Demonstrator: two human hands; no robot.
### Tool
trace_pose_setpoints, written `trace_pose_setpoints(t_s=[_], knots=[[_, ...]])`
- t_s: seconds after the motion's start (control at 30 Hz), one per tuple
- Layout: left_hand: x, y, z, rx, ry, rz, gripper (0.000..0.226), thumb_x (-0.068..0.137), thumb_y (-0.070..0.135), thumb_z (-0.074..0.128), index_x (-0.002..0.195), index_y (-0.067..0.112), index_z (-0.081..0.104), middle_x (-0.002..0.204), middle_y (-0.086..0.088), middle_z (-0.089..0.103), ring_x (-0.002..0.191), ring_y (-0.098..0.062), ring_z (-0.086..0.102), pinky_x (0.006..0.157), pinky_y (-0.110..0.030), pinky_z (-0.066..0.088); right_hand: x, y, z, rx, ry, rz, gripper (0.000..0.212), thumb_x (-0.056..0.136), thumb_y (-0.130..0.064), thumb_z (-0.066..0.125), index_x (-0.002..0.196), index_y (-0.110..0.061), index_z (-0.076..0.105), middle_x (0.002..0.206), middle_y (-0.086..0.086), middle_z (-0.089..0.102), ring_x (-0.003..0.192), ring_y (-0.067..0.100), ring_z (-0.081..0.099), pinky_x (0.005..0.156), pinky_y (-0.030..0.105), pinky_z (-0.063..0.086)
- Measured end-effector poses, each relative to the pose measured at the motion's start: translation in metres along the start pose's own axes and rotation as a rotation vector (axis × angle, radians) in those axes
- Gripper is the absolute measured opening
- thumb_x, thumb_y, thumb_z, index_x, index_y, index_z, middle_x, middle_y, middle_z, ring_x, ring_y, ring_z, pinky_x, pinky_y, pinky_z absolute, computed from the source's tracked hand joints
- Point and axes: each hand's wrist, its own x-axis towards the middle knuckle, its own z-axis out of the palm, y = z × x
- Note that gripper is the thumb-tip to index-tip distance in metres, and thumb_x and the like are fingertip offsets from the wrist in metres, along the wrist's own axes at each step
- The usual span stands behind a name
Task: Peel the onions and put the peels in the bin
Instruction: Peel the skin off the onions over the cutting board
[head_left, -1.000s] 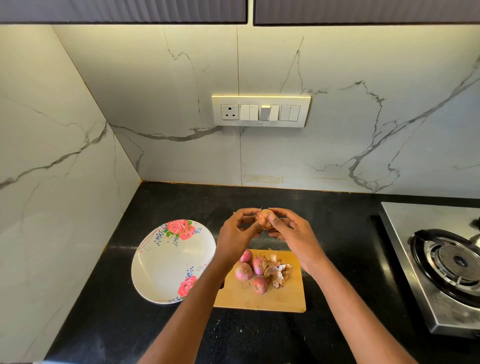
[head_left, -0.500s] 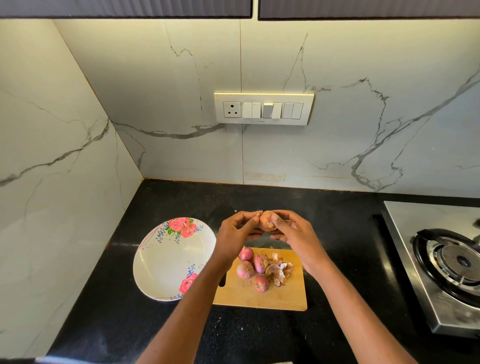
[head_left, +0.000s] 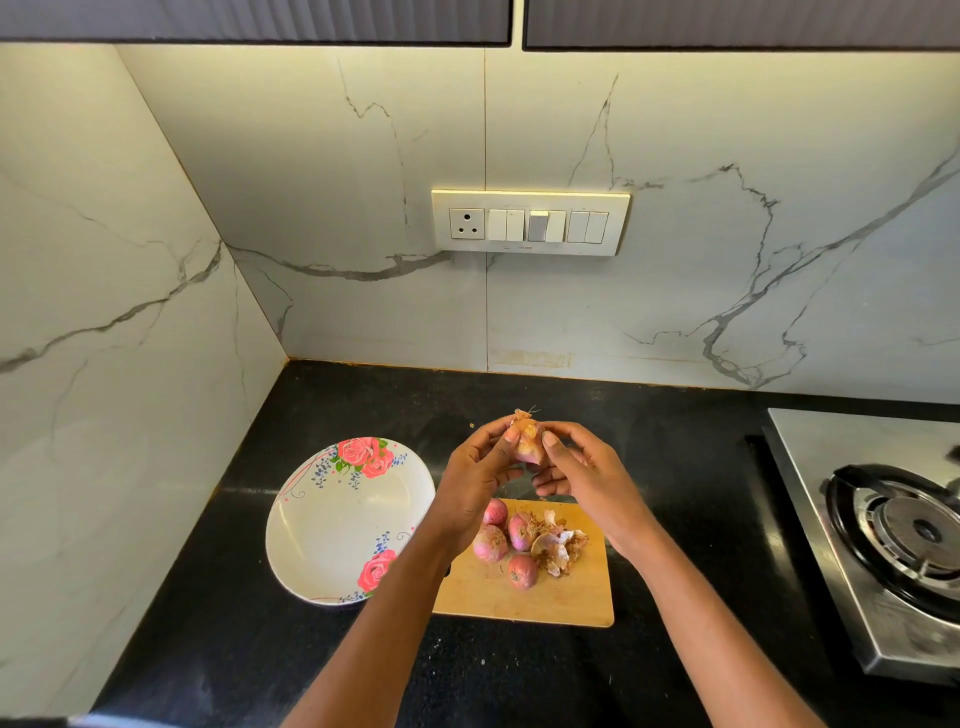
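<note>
The small pink-skinned onion (head_left: 529, 441) was held up in the air above the far edge of the rectangular pale wooden chopping board (head_left: 550, 597), between both hands, with a wisp of dry papery skin and root hairs sticking out of its top. The left hand (head_left: 475, 480) gripped it from the left side, its fingers curled round the bulb and the thumb pressed on the near face. The right hand (head_left: 582, 475) gripped it from the right, the thumb laid flat on the front of the onion and the other fingers curled underneath and behind it. Both forearms reached in from the bottom of the view and crossed over the board. On the board lay four more small pink onions (head_left: 490, 543), close together towards its left and middle, one of them partly hidden behind the left wrist. Just beside them, on their right and touching at least one, sat a loose heap of tan and white onion peels (head_left: 558, 545). To the left of the board, with its rim just beside the board's edge, rested a round white plate printed with red roses (head_left: 332, 525), partly covered by the left forearm. Everything stood on a black speckled stone countertop (head_left: 322, 405) that ran into a corner of white marble-patterned wall tiles. A cream switch panel with one socket (head_left: 530, 222) was fixed to the back wall, and a stainless steel gas stove with a black burner ring (head_left: 893, 525) stood at the right, well apart from the board.
</note>
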Motion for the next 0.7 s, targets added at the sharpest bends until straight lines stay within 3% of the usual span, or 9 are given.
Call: trace_pose_setpoints(t_s=[0.17, 0.37, 0.7], knots=[[-0.001, 0.005, -0.001, -0.096, 0.022, 0.000, 0.043, 0.089, 0.039, 0.061, 0.129, 0.023, 0.064, 0.119, 0.000, 0.074, 0.112, -0.018, 0.070, 0.089, -0.027, 0.058, 0.004, -0.001, -0.003, -0.115, 0.044, -0.075, 0.028, 0.098, -0.032, 0.064, 0.124, -0.021, 0.069, 0.105, -0.003, 0.076, 0.092, 0.016, 0.074, 0.081, 0.038, 0.062], [0.000, 0.003, 0.000, -0.033, 0.049, 0.050, 0.035, 0.094, 0.031, 0.062, 0.129, 0.025, 0.065, 0.122, 0.004, 0.072, 0.116, -0.015, 0.068, 0.093, -0.028, 0.057, 0.004, -0.001, -0.004, -0.144, 0.113, -0.121, 0.029, 0.094, -0.030, 0.070, 0.121, -0.018, 0.072, 0.109, -0.005, 0.076, 0.100, 0.009, 0.073, 0.087, 0.037, 0.062], [-0.004, -0.004, 0.004, 0.011, 0.134, 0.123, 0.034, 0.086, 0.041, 0.067, 0.120, 0.037, 0.067, 0.119, 0.013, 0.073, 0.115, -0.010, 0.067, 0.085, -0.022, 0.056, 0.001, 0.002, 0.012, -0.404, 0.301, -0.231, 0.020, 0.096, -0.025, 0.069, 0.114, -0.021, 0.076, 0.098, -0.014, 0.076, 0.090, 0.000, 0.073, 0.079, 0.019, 0.059]])
